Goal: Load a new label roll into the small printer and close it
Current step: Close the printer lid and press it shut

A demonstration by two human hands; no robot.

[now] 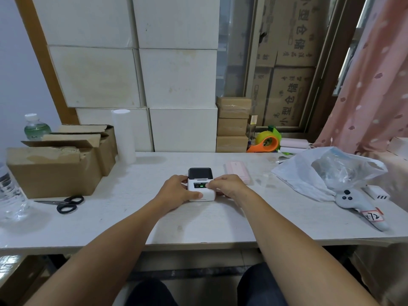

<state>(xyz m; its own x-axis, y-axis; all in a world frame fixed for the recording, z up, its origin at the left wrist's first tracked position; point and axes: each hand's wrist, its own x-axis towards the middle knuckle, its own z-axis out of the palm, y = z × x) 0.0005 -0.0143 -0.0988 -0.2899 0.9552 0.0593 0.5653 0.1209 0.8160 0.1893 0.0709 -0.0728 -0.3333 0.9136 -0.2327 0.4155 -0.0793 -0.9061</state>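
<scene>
Small printer [201, 184], boxy white plastic w/ rounded corners and dark glossy lid at far end, sits mid surface [132, 219], pale wood-grain laminate; green light on its front panel. Lid looks shut. Left hand [176, 191] wraps printer's left side, thumb laid across near top edge. Right hand [227, 185] cups right side, fingertips on panel by the light. Pink rectangular case [237, 171] just right of printer, partly behind right hand. Black-handled scissors [66, 203] near left. Open brown cardboard boxes [55, 171] far left. Crinkly translucent plastic bag [326, 171] at right.
</scene>
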